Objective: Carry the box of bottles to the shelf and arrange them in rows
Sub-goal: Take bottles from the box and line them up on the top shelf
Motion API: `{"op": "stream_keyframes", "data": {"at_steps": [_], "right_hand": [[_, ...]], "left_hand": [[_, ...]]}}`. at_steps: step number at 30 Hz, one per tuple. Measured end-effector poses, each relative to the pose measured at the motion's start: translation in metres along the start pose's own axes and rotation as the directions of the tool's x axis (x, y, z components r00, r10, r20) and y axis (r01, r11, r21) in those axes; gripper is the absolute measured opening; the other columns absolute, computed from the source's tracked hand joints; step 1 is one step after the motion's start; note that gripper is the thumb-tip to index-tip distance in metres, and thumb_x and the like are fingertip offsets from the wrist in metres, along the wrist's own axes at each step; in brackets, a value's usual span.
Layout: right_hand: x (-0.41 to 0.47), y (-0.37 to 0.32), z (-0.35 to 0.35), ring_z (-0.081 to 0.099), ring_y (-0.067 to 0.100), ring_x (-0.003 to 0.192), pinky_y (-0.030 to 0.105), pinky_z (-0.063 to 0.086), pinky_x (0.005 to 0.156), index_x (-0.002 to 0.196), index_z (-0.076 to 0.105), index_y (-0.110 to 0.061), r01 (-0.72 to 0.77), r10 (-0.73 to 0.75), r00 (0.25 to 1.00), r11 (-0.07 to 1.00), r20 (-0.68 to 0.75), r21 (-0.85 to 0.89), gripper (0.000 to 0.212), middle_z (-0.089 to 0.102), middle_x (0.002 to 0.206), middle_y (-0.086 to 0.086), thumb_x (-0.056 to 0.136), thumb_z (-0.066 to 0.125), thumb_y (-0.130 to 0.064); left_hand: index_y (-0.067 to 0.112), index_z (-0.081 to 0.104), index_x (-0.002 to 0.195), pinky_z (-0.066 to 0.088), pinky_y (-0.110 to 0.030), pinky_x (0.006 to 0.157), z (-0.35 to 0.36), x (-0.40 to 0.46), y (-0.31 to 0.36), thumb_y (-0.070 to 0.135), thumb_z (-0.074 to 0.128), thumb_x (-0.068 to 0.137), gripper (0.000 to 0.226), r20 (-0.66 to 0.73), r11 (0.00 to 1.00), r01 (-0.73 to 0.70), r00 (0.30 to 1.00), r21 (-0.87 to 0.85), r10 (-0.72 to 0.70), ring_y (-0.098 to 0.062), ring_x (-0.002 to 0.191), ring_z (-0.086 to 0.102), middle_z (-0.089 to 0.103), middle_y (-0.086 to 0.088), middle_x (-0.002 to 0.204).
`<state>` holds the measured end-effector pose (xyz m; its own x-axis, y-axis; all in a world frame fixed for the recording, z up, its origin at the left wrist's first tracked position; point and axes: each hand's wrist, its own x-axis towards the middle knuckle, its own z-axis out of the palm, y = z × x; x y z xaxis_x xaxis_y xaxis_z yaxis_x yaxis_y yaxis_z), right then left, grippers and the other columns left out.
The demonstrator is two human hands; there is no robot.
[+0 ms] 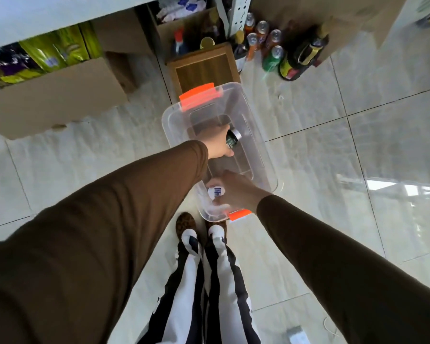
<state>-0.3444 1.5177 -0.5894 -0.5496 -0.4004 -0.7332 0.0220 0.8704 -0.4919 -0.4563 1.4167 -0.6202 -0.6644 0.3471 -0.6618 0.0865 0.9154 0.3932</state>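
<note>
Shiny pale floor [358, 100] tiles lie under you, smooth like stone, with thin dark lines between them. On the floor by your feet sits a clear plastic box [181, 115] with rounded corners and orange clips at both ends. You can see right through its walls. Both your hands are down inside it. Your left hand [217, 142] grips a dark bottle [232, 139] with a silver cap. Your right hand [236, 192] holds a white bottle [215, 192] with a small blue label. Past the box stands a low wooden crate [204, 68] with a dark ribbed top. Just right of it, more bottles [271, 45] stand close together on the floor, some with shiny round tops, some orange, one green. A big dark bottle [301, 58] leans beside them. At the left, a brown cardboard box [52, 100] holds green and purple packets. Another open cardboard box [184, 28] sits behind the crate, under a pale shelf [60, 16], and holds more bottles.
</note>
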Motion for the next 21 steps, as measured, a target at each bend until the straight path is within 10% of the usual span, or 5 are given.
{"op": "stream_keyframes", "data": {"at_steps": [7,12,21], "right_hand": [[0.007,0.005,-0.006,0.057,0.022,0.113,0.027,0.041,0.087,0.134,0.057,-0.032,0.037,-0.037,0.999,0.998,-0.006,-0.052,0.043,0.060,0.126,0.000,0.094,0.056,-0.016],[0.011,-0.006,-0.008,0.059,0.018,0.107,0.022,0.039,0.081,0.118,0.066,-0.025,-0.025,0.017,0.994,0.997,0.109,0.068,0.039,0.061,0.128,-0.001,0.093,0.046,-0.003],[-0.072,-0.046,-0.088,0.060,0.018,0.093,0.031,0.049,0.077,0.099,0.061,-0.035,0.023,0.024,0.991,0.936,-0.128,0.351,0.029,0.064,0.105,-0.001,0.077,0.075,-0.023]], "left_hand": [[0.011,0.047,0.131,0.050,-0.038,0.088,-0.016,-0.017,0.000,0.031,0.073,0.084,0.057,-0.062,0.999,0.038,0.997,-0.038,-0.040,-0.030,0.106,0.061,0.061,-0.009,0.122],[0.016,0.045,0.129,0.047,-0.026,0.061,-0.041,-0.049,-0.001,0.030,0.075,0.081,0.058,-0.080,0.968,-0.030,0.997,-0.249,0.011,-0.022,0.087,0.062,0.062,-0.005,0.109],[0.020,0.046,0.133,0.054,-0.034,0.081,-0.104,-0.149,0.001,0.030,0.072,0.079,0.061,-0.166,0.732,-0.002,0.974,-0.681,-0.151,-0.018,0.099,0.061,0.060,0.000,0.115]]}}
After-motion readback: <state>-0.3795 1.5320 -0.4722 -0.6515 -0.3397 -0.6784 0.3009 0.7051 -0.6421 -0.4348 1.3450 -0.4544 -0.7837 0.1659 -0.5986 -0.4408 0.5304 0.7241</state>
